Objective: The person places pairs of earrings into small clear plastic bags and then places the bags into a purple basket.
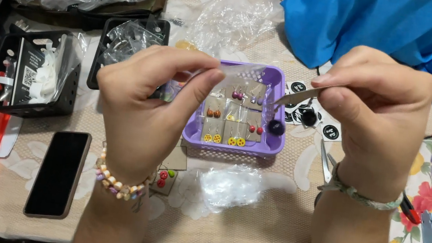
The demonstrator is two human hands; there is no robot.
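L hand (151, 108) pinches a small clear plastic bag (237, 76) betw. thumb and forefinger; bag's thin, see-through, prob. empty. It sticks out at 2 o'clock from L hand, above the purple basket (270, 142). R hand (380, 107) pinches metal tweezers (296, 96), tips toward bag.

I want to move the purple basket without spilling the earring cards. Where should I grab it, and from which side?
Grip the purple basket by its near rim, coming from the near edge of the table. That rim is bare and faces you, while the left hand and right hand hover over the far part. It sits flat, so lift it level.
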